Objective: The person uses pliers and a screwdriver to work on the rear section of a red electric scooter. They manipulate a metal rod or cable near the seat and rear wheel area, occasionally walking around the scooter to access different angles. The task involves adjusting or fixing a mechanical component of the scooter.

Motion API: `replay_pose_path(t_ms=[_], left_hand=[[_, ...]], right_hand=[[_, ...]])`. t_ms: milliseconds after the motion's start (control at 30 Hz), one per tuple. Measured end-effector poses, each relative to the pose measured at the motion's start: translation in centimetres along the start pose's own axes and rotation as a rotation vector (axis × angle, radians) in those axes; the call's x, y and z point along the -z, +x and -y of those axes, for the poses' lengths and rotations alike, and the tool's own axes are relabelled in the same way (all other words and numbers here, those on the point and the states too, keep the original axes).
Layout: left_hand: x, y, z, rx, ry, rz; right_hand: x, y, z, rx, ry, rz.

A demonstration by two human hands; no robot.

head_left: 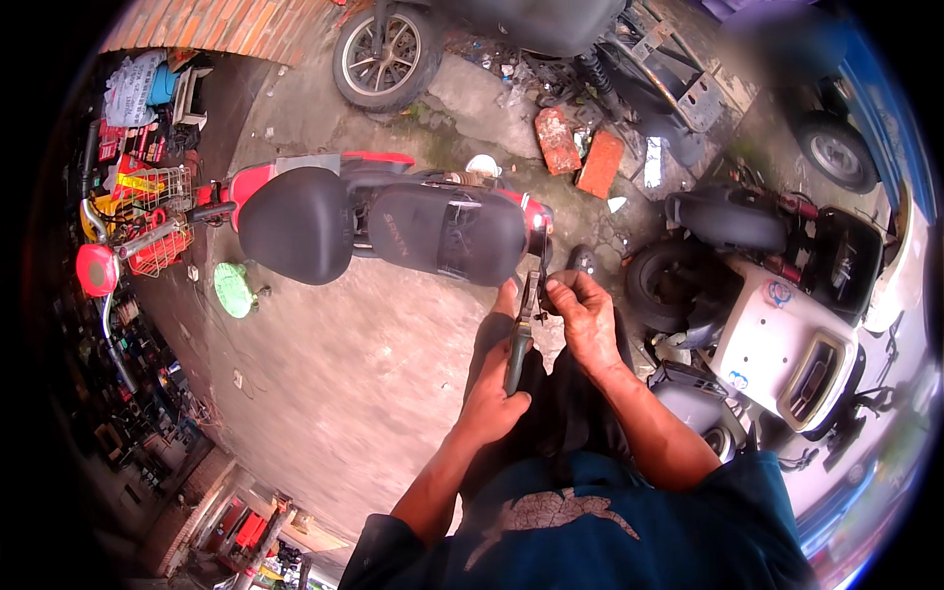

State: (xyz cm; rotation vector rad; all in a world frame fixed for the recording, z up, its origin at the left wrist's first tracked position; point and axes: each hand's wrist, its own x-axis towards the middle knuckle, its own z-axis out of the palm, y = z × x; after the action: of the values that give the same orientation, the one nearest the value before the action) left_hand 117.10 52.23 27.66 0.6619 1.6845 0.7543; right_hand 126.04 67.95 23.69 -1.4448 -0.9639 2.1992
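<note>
My left hand [495,393] grips a dark green-handled metal tool that looks like pliers [523,344], pointed up toward the rear of a red scooter [536,221] with a black seat [447,231]. My right hand [588,324] is beside the tool's head, fingers pinched on a small dark piece that I cannot make out. Both hands are held just below the seat's right end, over my legs.
Two red bricks [600,162] lie behind the scooter. A motorbike wheel [385,59] stands at the top. A dismantled white scooter [777,339] and loose tyre are at the right. A green round object [236,290] sits left; cluttered shelves line the far left.
</note>
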Motion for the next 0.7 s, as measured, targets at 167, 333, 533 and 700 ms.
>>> replay_pose_path(t_ms=[167, 333, 533, 700], left_hand=[[-0.5, 0.7, 1.1, -0.093, 0.070, -0.056], [-0.2, 1.5, 2.9, -0.157, 0.074, -0.050], [-1.4, 1.3, 3.3, -0.086, 0.167, -0.225], [-1.3, 0.9, 2.6, -0.036, 0.299, -0.245]], right_hand=[[-0.6, -0.1, 0.5, 0.030, 0.025, 0.025], [-0.3, 0.0, 0.0, 0.007, -0.078, -0.036], [-1.2, -3.1, -1.2, -0.034, -0.060, -0.143], [-1.5, -4.7, -1.7, -0.061, -0.131, -0.083]])
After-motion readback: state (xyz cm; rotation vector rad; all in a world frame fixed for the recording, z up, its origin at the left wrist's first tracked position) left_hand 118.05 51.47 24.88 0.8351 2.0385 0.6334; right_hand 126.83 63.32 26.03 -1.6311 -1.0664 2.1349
